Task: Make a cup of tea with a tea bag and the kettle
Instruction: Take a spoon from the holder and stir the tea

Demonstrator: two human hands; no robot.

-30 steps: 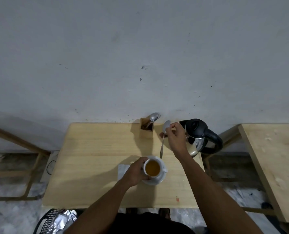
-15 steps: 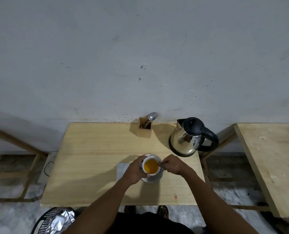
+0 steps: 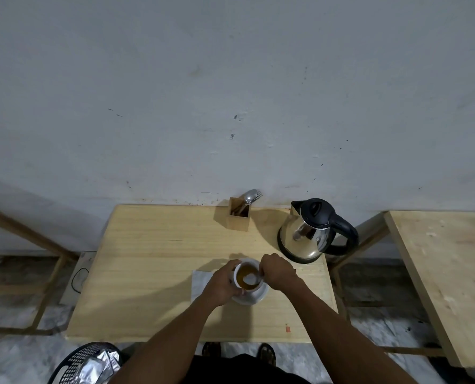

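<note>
Stirring the tea is my step now: my left hand (image 3: 222,284) grips the cup (image 3: 248,277) on its saucer (image 3: 258,296) at lower centre, my right hand (image 3: 277,271) pinches a spoon (image 3: 250,278) inside it, and next I should lift it slowly, away from the kettle (image 3: 311,231).

A pale rectangular wooden table (image 3: 153,261) carries a chrome kettle with black lid (image 3: 307,234), a small wooden cutlery box (image 3: 239,220), a white saucer (image 3: 254,297) and a grey cloth (image 3: 200,279).

A white cup (image 3: 248,276) of amber tea is sitting on a saucer (image 3: 254,296); a steel kettle (image 3: 307,234) is standing upright behind it.
</note>
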